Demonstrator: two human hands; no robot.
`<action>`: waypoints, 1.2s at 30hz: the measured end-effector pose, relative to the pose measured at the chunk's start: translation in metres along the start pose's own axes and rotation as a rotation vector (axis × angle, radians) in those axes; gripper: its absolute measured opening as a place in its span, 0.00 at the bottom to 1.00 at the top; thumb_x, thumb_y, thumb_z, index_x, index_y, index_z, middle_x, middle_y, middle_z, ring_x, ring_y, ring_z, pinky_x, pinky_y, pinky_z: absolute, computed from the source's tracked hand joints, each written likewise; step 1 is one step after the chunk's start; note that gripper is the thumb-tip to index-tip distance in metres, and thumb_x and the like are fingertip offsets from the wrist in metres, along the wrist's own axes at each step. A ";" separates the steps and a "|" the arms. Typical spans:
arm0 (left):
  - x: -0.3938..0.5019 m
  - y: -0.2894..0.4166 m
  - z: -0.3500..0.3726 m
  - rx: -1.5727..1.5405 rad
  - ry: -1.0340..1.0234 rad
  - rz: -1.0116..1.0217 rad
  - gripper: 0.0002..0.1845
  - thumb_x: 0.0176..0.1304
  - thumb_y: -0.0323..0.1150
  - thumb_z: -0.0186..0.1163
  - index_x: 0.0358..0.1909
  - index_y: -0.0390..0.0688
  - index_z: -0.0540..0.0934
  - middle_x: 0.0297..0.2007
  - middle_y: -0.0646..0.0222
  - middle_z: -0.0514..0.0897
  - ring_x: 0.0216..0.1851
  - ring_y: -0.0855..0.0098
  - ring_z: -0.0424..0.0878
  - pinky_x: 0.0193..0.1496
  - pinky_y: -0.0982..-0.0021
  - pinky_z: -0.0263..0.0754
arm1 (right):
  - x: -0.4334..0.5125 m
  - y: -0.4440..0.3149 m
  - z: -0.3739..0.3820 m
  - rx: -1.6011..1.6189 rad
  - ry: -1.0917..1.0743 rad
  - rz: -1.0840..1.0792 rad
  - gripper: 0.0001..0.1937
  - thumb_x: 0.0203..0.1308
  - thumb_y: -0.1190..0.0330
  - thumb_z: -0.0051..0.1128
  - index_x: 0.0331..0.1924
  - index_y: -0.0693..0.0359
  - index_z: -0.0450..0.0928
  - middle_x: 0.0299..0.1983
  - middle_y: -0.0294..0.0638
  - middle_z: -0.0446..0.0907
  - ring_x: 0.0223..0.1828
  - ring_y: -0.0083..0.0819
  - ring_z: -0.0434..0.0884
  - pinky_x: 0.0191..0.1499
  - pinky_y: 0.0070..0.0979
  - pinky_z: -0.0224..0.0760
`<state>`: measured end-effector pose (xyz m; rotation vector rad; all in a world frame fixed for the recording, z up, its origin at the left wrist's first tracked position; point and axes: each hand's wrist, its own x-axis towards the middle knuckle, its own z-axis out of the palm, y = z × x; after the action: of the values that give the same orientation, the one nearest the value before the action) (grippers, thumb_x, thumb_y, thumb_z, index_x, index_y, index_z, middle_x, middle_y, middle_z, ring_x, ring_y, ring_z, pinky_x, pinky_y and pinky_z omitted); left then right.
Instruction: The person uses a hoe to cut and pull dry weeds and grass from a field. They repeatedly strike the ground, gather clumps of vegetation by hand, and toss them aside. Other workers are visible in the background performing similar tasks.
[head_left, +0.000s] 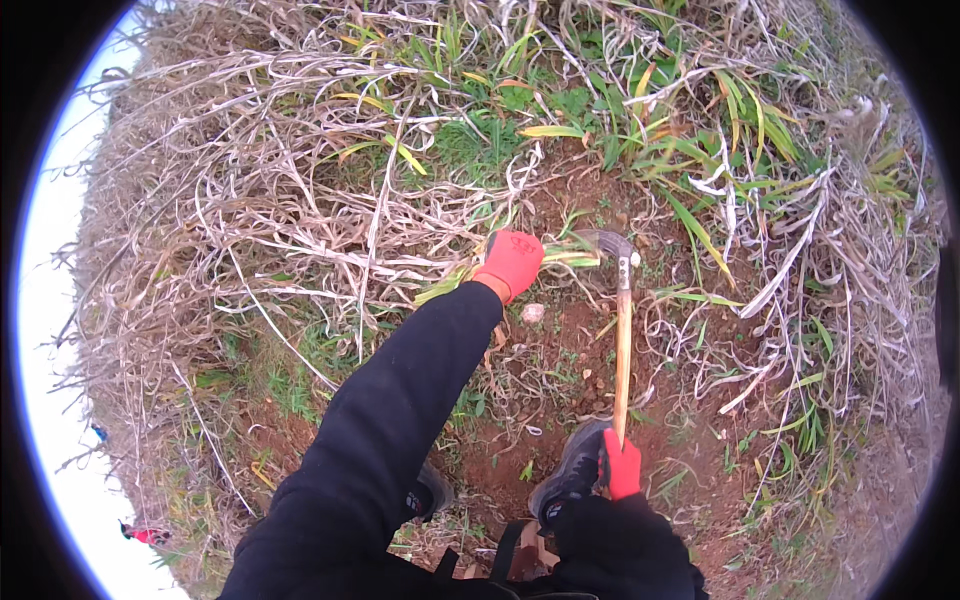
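Observation:
My left hand (514, 262), in a red work glove, is closed around a bundle of long leafy stalks (571, 256). Their pale green ends stick out to the right of the fist, while dry, straw-coloured leaves trail off to the left. In my right hand (621, 466), also gloved in red, is the lower end of the wooden handle of a sickle (623, 337). The sickle's curved metal head bends left at the top, close to the stalk ends; its blade is blurred, so contact with them cannot be told.
Dry, flattened leaves (247, 187) cover the slope to the left and ahead. Green plants (570, 112) grow among them. Reddish bare soil (525, 457) lies around my dark shoes (570, 469). A pinkish stone (532, 313) rests below my left hand. A person in red (146, 534) is far off at left.

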<state>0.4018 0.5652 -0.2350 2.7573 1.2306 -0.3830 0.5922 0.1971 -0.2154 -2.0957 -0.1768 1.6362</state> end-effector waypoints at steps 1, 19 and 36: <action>-0.005 0.003 0.000 0.037 0.034 0.010 0.08 0.56 0.34 0.66 0.35 0.41 0.85 0.34 0.57 0.87 0.40 0.57 0.87 0.41 0.56 0.78 | 0.000 0.009 -0.001 0.061 -0.053 -0.093 0.20 0.73 0.49 0.59 0.33 0.57 0.74 0.19 0.32 0.73 0.15 0.22 0.72 0.20 0.24 0.64; -0.082 0.018 0.023 -0.061 0.022 0.193 0.07 0.56 0.30 0.62 0.37 0.43 0.77 0.32 0.63 0.81 0.37 0.58 0.84 0.43 0.58 0.70 | -0.027 0.171 -0.035 -0.213 0.178 -0.161 0.24 0.69 0.47 0.63 0.34 0.65 0.84 0.21 0.38 0.80 0.26 0.24 0.79 0.35 0.31 0.73; -0.030 -0.016 -0.040 0.086 0.391 0.224 0.36 0.50 0.35 0.66 0.65 0.36 0.73 0.68 0.49 0.69 0.75 0.46 0.62 0.77 0.44 0.52 | 0.047 -0.148 0.041 -0.472 0.163 -0.626 0.28 0.71 0.44 0.58 0.41 0.67 0.77 0.29 0.58 0.82 0.33 0.58 0.82 0.37 0.48 0.71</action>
<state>0.3782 0.5614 -0.1881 3.1025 0.9668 0.1336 0.5942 0.3565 -0.1990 -2.1632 -1.1299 1.1063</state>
